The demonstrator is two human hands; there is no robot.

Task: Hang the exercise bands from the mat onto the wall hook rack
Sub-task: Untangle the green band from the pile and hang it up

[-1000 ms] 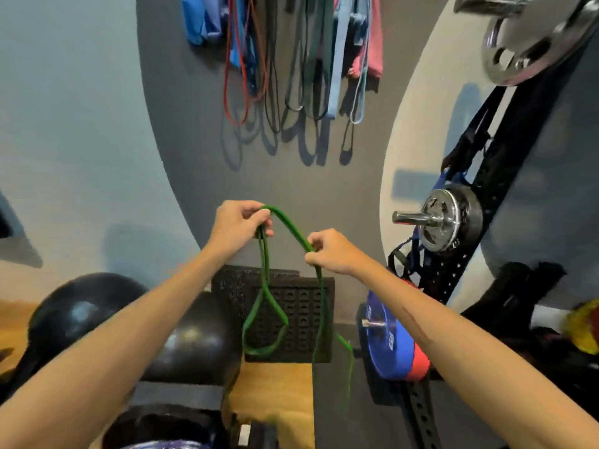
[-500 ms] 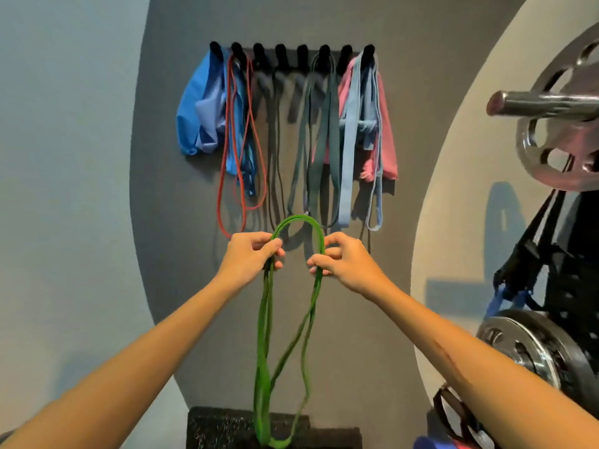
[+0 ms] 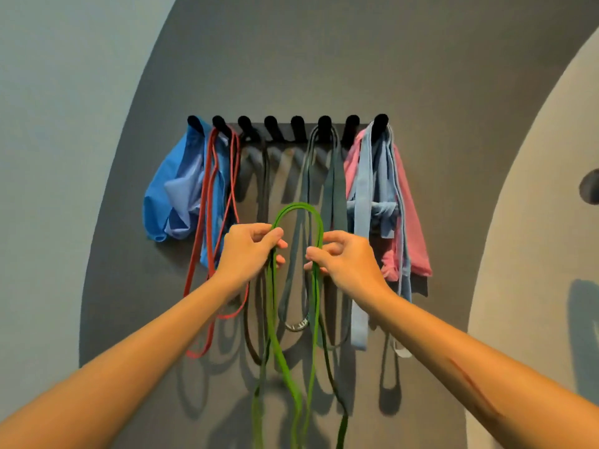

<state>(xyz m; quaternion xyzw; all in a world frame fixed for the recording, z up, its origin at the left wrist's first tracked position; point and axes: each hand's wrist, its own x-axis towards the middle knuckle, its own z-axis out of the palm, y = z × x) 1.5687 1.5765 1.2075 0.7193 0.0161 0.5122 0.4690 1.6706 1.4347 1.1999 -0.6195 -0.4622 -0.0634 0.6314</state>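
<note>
The person is holding the green exercise band [image 3: 298, 209] up in front of the wall hook rack [image 3: 285, 129], both hands pinching it. The left hand [image 3: 248, 251] is gripping the left strands, fingers and thumb closed on them; the right hand [image 3: 345, 257] is pinching the right strands the same way. Between the two grips the band is arching upward into a doubled open loop, while its long tails are hanging straight down and running out of the bottom of the view.

The loop's crown is sitting directly below the bare pegs [image 3: 298, 128] in the middle of the rack, well short of them, so the hooks are lying straight up from both grips. The band's long axis is running vertically, in line with the bands already hanging. Both hands are about equally near the rack, on either side of the loop. The judgement is that the coming move is calling for a straight lift, then a drop of the loop over a free peg, clear of the grey-teal band [image 3: 334, 186] on the neighbouring hook to the right.
</note>
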